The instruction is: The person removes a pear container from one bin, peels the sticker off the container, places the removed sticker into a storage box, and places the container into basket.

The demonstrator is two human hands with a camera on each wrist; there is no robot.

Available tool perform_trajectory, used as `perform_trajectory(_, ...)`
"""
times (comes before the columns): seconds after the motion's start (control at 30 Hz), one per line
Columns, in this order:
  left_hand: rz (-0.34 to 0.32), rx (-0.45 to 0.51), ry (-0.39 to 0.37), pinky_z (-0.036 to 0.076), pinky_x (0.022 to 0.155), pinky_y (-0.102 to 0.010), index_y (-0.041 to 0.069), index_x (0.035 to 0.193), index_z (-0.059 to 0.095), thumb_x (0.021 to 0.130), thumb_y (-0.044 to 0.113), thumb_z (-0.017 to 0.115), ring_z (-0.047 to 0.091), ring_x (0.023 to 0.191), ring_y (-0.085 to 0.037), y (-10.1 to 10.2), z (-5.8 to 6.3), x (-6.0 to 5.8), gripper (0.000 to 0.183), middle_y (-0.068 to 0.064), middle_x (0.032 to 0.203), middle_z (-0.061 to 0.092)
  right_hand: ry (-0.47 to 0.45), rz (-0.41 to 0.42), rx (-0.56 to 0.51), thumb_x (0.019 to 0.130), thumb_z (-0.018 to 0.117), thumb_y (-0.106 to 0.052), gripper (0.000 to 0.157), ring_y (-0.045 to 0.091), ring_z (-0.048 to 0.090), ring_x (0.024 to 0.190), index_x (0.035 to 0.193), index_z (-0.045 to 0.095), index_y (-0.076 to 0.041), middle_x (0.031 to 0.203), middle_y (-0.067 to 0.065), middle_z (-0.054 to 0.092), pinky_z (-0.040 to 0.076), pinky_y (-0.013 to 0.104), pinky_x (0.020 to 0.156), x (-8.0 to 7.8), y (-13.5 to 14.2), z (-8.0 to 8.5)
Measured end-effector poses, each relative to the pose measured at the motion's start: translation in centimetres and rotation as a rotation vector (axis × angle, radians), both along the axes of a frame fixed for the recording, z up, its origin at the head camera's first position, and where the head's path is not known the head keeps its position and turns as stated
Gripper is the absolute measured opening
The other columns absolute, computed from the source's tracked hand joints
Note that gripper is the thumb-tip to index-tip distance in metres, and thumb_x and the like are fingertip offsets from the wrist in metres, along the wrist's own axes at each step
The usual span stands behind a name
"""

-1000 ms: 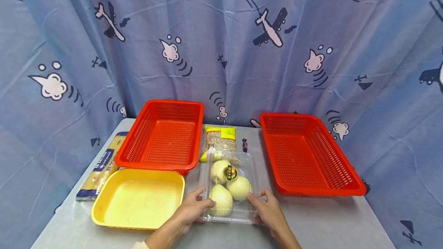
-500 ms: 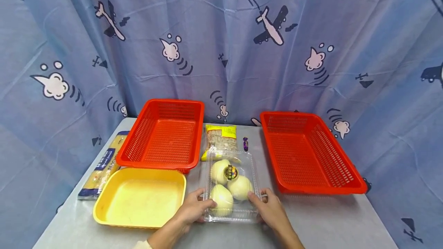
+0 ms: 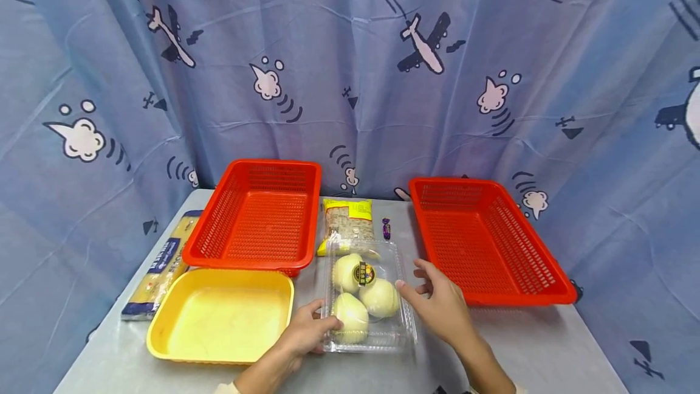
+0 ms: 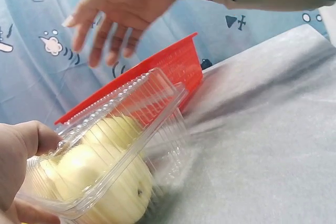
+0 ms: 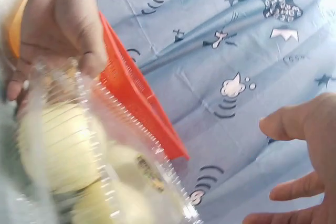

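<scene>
Handling of a clear fruit box, partway through. The box is to the right of the yellow tray, with three fruit visible inside and the lid down. The left hand, between tray and box, grasps the box's near left edge, thumb on top. The right hand, farther right of the tray and just beyond the box's opposite edge, has its fingers released and spread, holding nothing.

By judgement, the handling is unfinished: one hand has hold, the fruit is enclosed, and the box is outside the tray, outside the left basket directly behind the tray, and outside the right basket well to the tray's right. How much is left cannot be told.

Orientation: the lid faces up. The long axis runs away from the person, roughly square to the tray's long side; the far end points toward the bag, behind and right of the tray, and overlaps it in the head view. Whether the base sits flat on the tabletop is unclear.
</scene>
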State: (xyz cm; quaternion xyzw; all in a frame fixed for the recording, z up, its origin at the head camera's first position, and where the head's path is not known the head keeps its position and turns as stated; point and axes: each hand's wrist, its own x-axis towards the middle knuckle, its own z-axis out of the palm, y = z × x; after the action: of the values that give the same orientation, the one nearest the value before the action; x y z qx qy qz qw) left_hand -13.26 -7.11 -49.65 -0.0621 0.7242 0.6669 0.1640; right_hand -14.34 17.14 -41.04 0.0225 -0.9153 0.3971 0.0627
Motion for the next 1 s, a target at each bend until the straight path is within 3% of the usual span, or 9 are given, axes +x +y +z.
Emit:
perform_trajectory(0.23, -0.002, 0.009, 0.004, 0.045, 0.044, -0.024, -0.014, 0.142, 0.031, 0.076, 0.012, 0.070, 0.052, 0.068, -0.018, -0.1, 0.0, 0.0, 0.081, -0.014, 0.096, 0.054, 0.076, 0.126, -0.059, 0.085, 0.075, -0.028, 0.054, 0.020, 0.063, 0.087, 0.131, 0.057, -0.008, 0.115, 0.010, 0.063, 0.052, 0.035, 0.070, -1.8, -0.8, 1.6)
perform_trajectory(0.4, -0.010, 0.003, -0.008, 0.046, 0.045, -0.025, -0.014, 0.142, 0.031, 0.076, 0.013, 0.069, 0.053, 0.069, -0.020, 0.0, 0.1, 0.0, 0.081, -0.015, 0.098, 0.054, 0.093, 0.171, -0.104, 0.085, 0.075, -0.023, 0.049, 0.022, 0.062, 0.087, 0.129, 0.060, -0.008, 0.114, 0.010, 0.063, 0.052, 0.035, 0.068, -3.3, -1.9, 1.8)
perform_trajectory(0.77, -0.013, 0.004, -0.001, 0.044, 0.042, -0.023, -0.015, 0.142, 0.029, 0.076, 0.013, 0.069, 0.051, 0.067, -0.019, 0.0, -0.2, 0.0, 0.082, -0.015, 0.098, 0.052, 0.075, 0.209, -0.159, 0.085, 0.075, -0.016, 0.045, 0.024, 0.062, 0.085, 0.127, 0.062, -0.007, 0.115, 0.011, 0.064, 0.052, 0.033, 0.064, -5.9, -3.5, 0.6)
perform_trajectory(1.0, -0.012, 0.002, -0.004, 0.044, 0.043, -0.024, -0.015, 0.142, 0.028, 0.076, 0.013, 0.069, 0.051, 0.068, -0.018, 0.0, -0.3, 0.0, 0.083, -0.015, 0.098, 0.052, 0.051, 0.235, -0.180, 0.084, 0.073, -0.009, 0.041, 0.024, 0.062, 0.082, 0.124, 0.063, -0.004, 0.111, 0.011, 0.064, 0.052, 0.034, 0.063, -7.1, -3.9, -1.1)
